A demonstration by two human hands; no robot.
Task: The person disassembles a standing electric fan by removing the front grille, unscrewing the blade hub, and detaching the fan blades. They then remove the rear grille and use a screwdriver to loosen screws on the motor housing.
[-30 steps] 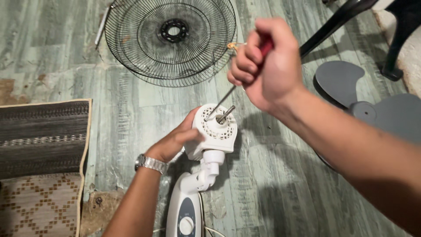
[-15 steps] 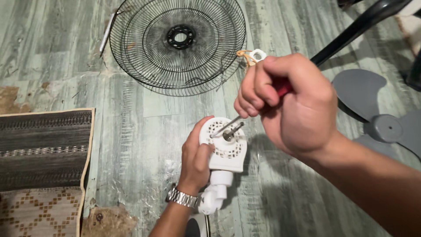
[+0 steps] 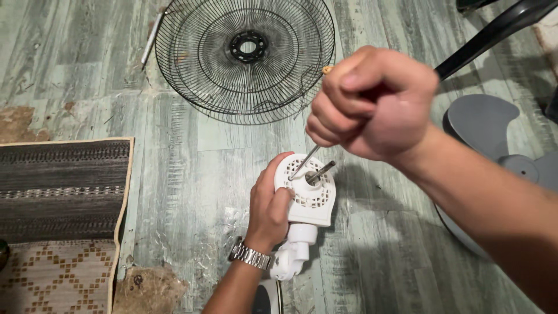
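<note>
A white fan motor housing (image 3: 311,195) with a metal shaft sticking out stands on its white neck low in the middle of the view. My left hand (image 3: 268,210), with a metal wristwatch, grips the housing's left side. My right hand (image 3: 372,104) is closed in a fist around a screwdriver (image 3: 304,161); only its thin metal shank shows below my fingers. The tip rests on the housing's vented face, just left of the shaft. The handle is hidden inside my fist.
A black wire fan guard (image 3: 247,55) lies on the grey-green plank floor (image 3: 174,168) behind the housing. Grey fan blades (image 3: 494,134) lie at the right, with a dark chair leg (image 3: 494,29) above them. A woven brown mat (image 3: 58,221) covers the left.
My right fist has turned over the screwdriver, hiding its red handle. The left hand slid from under the housing up onto its left side. The view shifted slightly.
</note>
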